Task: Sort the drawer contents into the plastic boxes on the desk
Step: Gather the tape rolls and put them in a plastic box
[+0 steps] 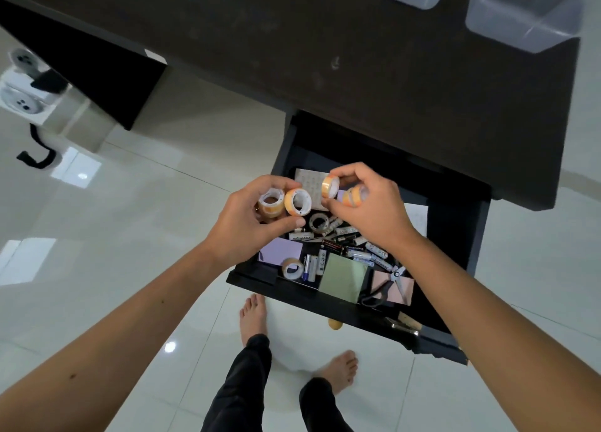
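Note:
The black drawer [452, 223] is pulled open under the dark desk [292, 41]. Above it my left hand [247, 220] grips two tape rolls [297, 201], one yellow and one clearer beside it. My right hand [367, 204] holds two more small yellow tape rolls [330, 187], one pinched at the fingertips and one tucked against the palm. In the drawer lie two loose tape rolls [318, 222], several batteries [357, 253], scissors [395, 277] and purple, green and pink note pads [343, 277]. Two clear plastic boxes [527, 12] stand on the desk at the top right.
A white sheet [309, 179] lies at the drawer's back. My bare feet [253, 314] stand on the glossy white tile floor under the drawer front. A power strip with a black cable [22, 83] sits on the floor at the far left.

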